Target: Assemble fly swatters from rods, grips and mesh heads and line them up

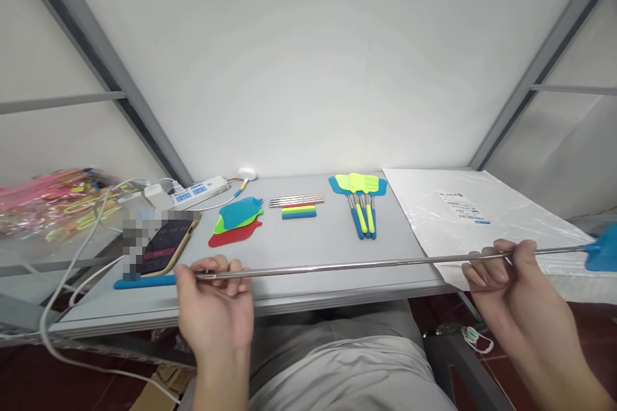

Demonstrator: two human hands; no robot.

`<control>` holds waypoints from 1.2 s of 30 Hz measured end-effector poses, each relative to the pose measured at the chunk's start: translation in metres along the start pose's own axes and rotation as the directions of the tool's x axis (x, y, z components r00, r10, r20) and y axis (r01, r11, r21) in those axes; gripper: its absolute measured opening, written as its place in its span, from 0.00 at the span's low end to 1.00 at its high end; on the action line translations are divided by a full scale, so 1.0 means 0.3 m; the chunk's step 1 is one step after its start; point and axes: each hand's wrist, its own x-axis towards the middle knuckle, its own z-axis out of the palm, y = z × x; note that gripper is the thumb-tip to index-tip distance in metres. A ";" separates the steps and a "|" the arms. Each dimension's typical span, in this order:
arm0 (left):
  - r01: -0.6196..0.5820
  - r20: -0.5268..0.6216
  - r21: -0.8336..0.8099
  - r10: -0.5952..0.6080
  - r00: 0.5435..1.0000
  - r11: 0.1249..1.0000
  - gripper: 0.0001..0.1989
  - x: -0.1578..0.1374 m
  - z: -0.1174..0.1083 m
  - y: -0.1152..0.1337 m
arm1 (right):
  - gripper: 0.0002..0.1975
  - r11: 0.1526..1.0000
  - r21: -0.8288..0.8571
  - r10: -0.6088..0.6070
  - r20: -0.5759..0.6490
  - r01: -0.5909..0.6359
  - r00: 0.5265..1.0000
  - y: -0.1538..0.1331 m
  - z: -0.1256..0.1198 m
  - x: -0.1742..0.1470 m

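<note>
Telescopic swatter (357,265) spanned both hands: left hand (216,302) gripping beside the handle (149,282), right hand (518,286) gripping the shaft (434,260); extension seemed underway, collapsing it calling for inward pressure.

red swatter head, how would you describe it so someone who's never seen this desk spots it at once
On the grey table, look just beyond the left hand, to the right of the phone. In the loose pile there, the red swatter head lies nearer the front edge than the blue swatter head and green swatter head; its colour sets it apart.
</note>
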 end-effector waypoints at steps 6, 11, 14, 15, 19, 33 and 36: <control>0.136 0.070 -0.041 -0.133 0.989 0.990 0.16 -0.110 0.086 -0.109 | 0.09 0.989 -0.148 0.018 0.070 -0.007 0.997 0.045 0.032 -0.063; 0.254 0.109 -0.025 -0.250 0.962 0.967 0.17 -0.220 0.141 -0.204 | 0.09 0.979 -0.203 0.033 0.097 -0.013 0.995 0.060 0.061 -0.085; 0.216 0.132 -0.025 -0.211 0.969 0.976 0.18 -0.251 0.149 -0.223 | 0.09 0.981 -0.196 0.027 0.078 -0.011 0.997 0.056 0.056 -0.078; 0.197 0.145 -0.026 -0.191 0.971 0.980 0.19 -0.261 0.151 -0.228 | 0.09 0.980 -0.196 0.034 0.080 -0.017 0.996 0.060 0.055 -0.080; 0.249 0.259 0.034 -0.249 0.933 0.968 0.20 -0.321 0.168 -0.268 | 0.11 0.962 -0.251 0.165 0.221 -0.108 0.961 0.106 0.071 -0.120; 0.276 0.270 -0.007 -0.264 0.926 0.961 0.18 -0.244 0.109 -0.193 | 0.10 0.951 -0.275 0.213 0.254 -0.140 0.943 0.115 0.067 -0.136; 0.239 0.180 -0.049 -0.226 0.957 0.970 0.15 -0.200 0.101 -0.155 | 0.10 0.944 -0.302 0.227 0.293 -0.135 0.929 0.119 0.073 -0.143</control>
